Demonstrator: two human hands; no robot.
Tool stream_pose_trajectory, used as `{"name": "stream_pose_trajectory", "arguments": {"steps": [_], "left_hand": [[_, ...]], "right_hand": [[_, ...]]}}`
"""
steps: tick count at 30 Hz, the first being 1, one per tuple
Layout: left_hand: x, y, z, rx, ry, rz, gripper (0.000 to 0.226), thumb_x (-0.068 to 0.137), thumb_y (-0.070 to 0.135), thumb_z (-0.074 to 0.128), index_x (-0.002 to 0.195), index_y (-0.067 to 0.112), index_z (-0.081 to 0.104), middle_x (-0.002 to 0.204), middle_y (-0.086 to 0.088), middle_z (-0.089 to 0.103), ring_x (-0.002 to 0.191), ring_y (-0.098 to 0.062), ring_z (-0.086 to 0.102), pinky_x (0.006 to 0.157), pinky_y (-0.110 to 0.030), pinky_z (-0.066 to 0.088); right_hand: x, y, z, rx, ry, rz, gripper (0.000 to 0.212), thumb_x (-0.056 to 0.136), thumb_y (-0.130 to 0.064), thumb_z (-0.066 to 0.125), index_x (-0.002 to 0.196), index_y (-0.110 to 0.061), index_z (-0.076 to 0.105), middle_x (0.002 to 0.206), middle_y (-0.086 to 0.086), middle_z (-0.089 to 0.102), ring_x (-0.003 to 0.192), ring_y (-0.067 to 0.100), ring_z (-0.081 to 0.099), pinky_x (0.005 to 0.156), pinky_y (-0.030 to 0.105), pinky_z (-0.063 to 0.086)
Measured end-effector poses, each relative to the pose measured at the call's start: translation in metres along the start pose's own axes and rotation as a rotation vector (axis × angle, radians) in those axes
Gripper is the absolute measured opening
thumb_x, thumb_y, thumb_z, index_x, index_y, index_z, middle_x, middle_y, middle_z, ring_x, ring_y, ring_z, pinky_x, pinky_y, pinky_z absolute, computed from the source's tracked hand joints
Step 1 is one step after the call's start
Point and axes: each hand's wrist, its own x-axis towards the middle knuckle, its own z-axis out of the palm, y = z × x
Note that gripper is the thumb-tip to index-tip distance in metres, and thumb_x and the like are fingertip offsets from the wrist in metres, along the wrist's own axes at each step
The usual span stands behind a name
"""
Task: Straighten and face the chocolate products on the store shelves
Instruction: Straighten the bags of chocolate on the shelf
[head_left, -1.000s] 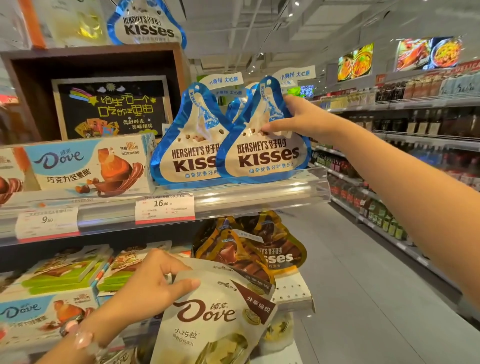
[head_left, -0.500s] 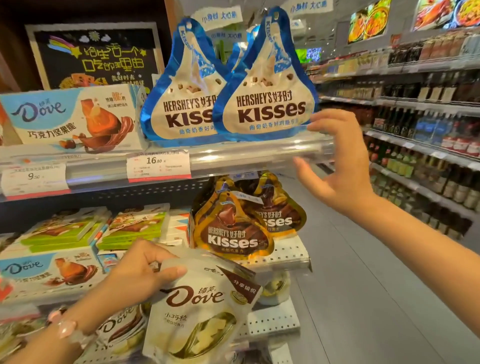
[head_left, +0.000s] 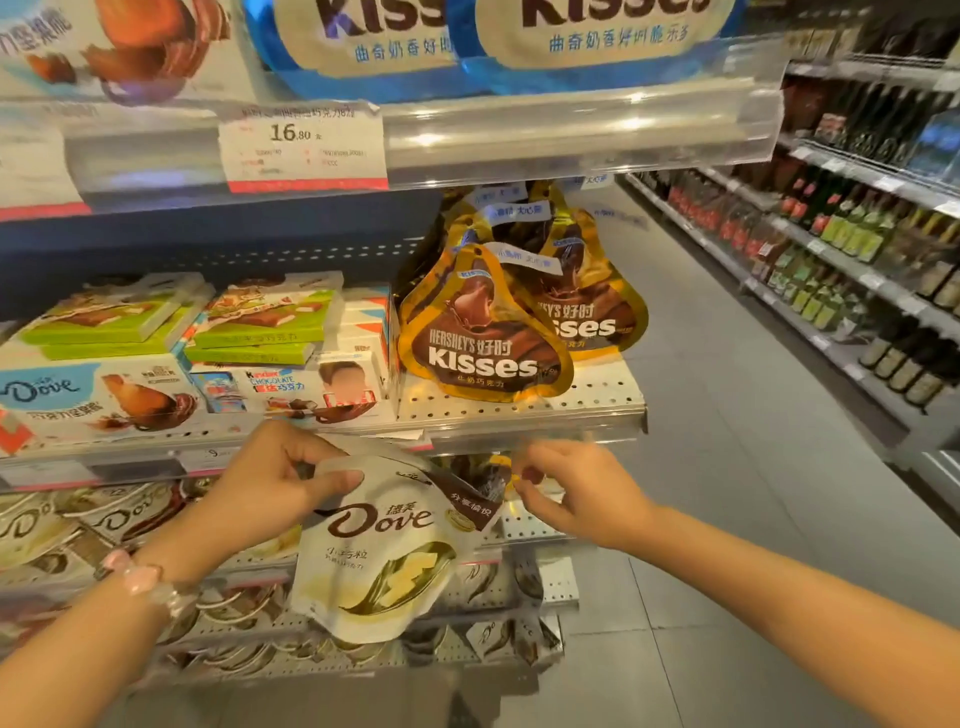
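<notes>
Down from the top shelf, right hand (head_left: 582, 493) hovers open; left hand (head_left: 275, 480) pinches the cream Dove pouch (head_left: 384, 551), front-facing.

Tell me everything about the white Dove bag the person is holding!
The white Dove bag is a soft, shiny pouch with brown Dove lettering, a brown top corner and yellowish pieces pictured low down. It hangs tilted before the lower shelves. The left hand pinches its top edge; the right hand hovers beside its corner, seemingly not touching.
</notes>
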Motion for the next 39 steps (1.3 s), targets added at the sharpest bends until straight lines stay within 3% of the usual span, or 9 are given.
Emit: {"name": "stream_pose_trajectory", "arguments": {"steps": [4, 9, 13, 21, 24, 26, 31, 34, 39], "left_hand": [[-0.006, -0.022, 0.011, -0.045, -0.036, -0.056, 0.042, 0.08, 0.004, 0.07, 0.042, 0.022, 0.066, 0.046, 0.002, 0.061, 0.047, -0.008, 0.056, 0.051, -0.022, 0.043], [-0.01, -0.04, 0.017, -0.115, -0.061, -0.06, 0.044, 0.074, 0.03, 0.067, 0.041, 0.004, 0.052, 0.043, -0.011, 0.051, 0.044, -0.016, 0.044, 0.049, -0.023, 0.032], [-0.01, -0.047, 0.02, -0.13, -0.033, -0.068, 0.043, 0.082, 0.016, 0.07, 0.045, 0.0, 0.057, 0.049, -0.018, 0.057, 0.046, -0.018, 0.049, 0.053, -0.025, 0.037], [-0.012, -0.048, 0.02, -0.093, 0.026, -0.061, 0.038, 0.082, 0.007, 0.069, 0.045, 0.005, 0.06, 0.052, -0.021, 0.061, 0.051, -0.042, 0.055, 0.052, -0.041, 0.045], [-0.012, -0.047, 0.019, -0.087, 0.041, -0.087, 0.036, 0.081, 0.003, 0.067, 0.046, 0.016, 0.067, 0.052, -0.008, 0.066, 0.051, -0.031, 0.061, 0.051, -0.031, 0.046], [-0.015, -0.043, 0.017, -0.102, 0.036, -0.103, 0.035, 0.08, 0.004, 0.068, 0.049, 0.019, 0.069, 0.053, -0.005, 0.067, 0.049, -0.019, 0.061, 0.051, -0.024, 0.045], [-0.023, -0.039, 0.014, -0.119, 0.074, -0.21, 0.02, 0.08, 0.002, 0.068, 0.062, 0.007, 0.074, 0.061, -0.007, 0.071, 0.057, -0.022, 0.067, 0.056, -0.028, 0.051], [-0.028, -0.034, 0.012, -0.091, 0.087, -0.259, 0.019, 0.081, 0.001, 0.068, 0.064, 0.008, 0.075, 0.063, -0.005, 0.072, 0.062, -0.023, 0.069, 0.06, -0.033, 0.052], [-0.031, -0.026, 0.01, -0.045, 0.031, -0.311, 0.019, 0.081, 0.004, 0.068, 0.064, 0.009, 0.075, 0.06, -0.002, 0.071, 0.054, -0.011, 0.066, 0.04, -0.014, 0.043]], "right_hand": [[-0.003, 0.03, 0.054, -0.035, -0.198, 0.239, 0.023, 0.091, -0.023, 0.05, 0.105, -0.014, 0.065, 0.094, 0.004, 0.069, 0.082, 0.022, 0.063, 0.068, 0.035, 0.05], [0.032, 0.057, 0.104, -0.006, -0.212, 0.508, 0.033, 0.09, -0.027, 0.055, 0.118, -0.01, 0.055, 0.116, 0.012, 0.061, 0.105, 0.029, 0.056, 0.081, 0.032, 0.046], [0.059, 0.065, 0.134, -0.026, -0.208, 0.656, 0.04, 0.085, -0.029, 0.064, 0.118, -0.009, 0.053, 0.117, 0.012, 0.06, 0.108, 0.03, 0.055, 0.087, 0.035, 0.046], [0.08, 0.078, 0.154, -0.203, -0.293, 0.68, 0.022, 0.087, -0.021, 0.061, 0.105, -0.011, 0.054, 0.109, 0.008, 0.06, 0.099, 0.024, 0.057, 0.078, 0.03, 0.044], [0.078, 0.081, 0.15, -0.161, -0.332, 0.69, 0.013, 0.091, -0.021, 0.057, 0.096, -0.01, 0.055, 0.107, 0.011, 0.062, 0.097, 0.025, 0.057, 0.079, 0.031, 0.045], [0.072, 0.076, 0.145, -0.17, -0.377, 0.634, 0.02, 0.089, -0.028, 0.06, 0.094, -0.009, 0.062, 0.103, 0.011, 0.066, 0.095, 0.027, 0.06, 0.077, 0.033, 0.045], [0.049, 0.051, 0.125, -0.278, -0.34, 0.449, 0.031, 0.091, -0.034, 0.055, 0.111, -0.012, 0.064, 0.109, 0.01, 0.066, 0.1, 0.028, 0.059, 0.084, 0.034, 0.046], [0.032, 0.035, 0.1, -0.26, -0.252, 0.306, 0.03, 0.094, -0.033, 0.051, 0.111, -0.013, 0.063, 0.1, 0.01, 0.069, 0.091, 0.028, 0.063, 0.072, 0.031, 0.046], [0.018, 0.005, 0.054, -0.219, -0.094, 0.174, 0.023, 0.088, -0.029, 0.061, 0.102, -0.012, 0.068, 0.085, 0.013, 0.072, 0.076, 0.033, 0.066, 0.061, 0.033, 0.048]]}}
